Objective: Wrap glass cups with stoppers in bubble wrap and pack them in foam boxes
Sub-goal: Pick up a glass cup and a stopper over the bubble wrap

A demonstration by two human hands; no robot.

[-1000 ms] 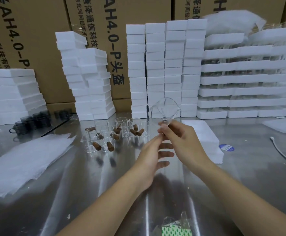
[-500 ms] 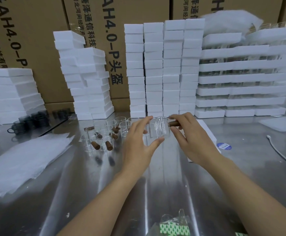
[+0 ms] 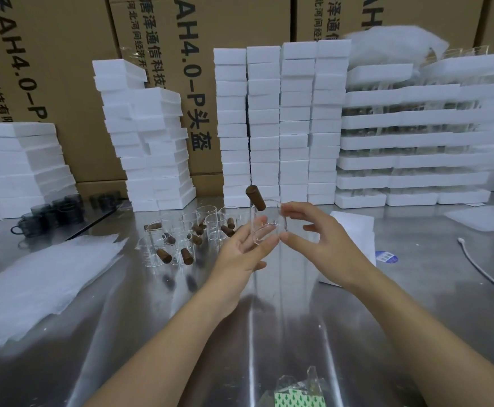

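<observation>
I hold a clear glass cup [image 3: 269, 227] tilted above the steel table [image 3: 152, 333], between both hands. Its brown stopper [image 3: 256, 197] sticks out up and to the left. My left hand [image 3: 244, 254] cradles the cup from below left, thumb under it and fingers behind the glass. My right hand [image 3: 322, 242] pinches the cup's right side between index finger and thumb. Several more glass cups with brown stoppers [image 3: 187, 239] stand and lie on the table to the left of my hands. A stack of bubble wrap sheets [image 3: 40, 277] lies at the left.
Tall stacks of white foam boxes [image 3: 281, 124] line the back, with cardboard cartons [image 3: 49, 69] behind. A low foam box [image 3: 354, 227] sits behind my right hand. Dark cups [image 3: 52, 212] stand far left, a white cable [image 3: 480, 271] lies right, and a green-patterned packet [image 3: 295, 395] lies near the front edge.
The cup has turned in my hands: its stopper, pointing right under my right fingers before, now points up and left. My right hand has shifted to the cup's right side.
</observation>
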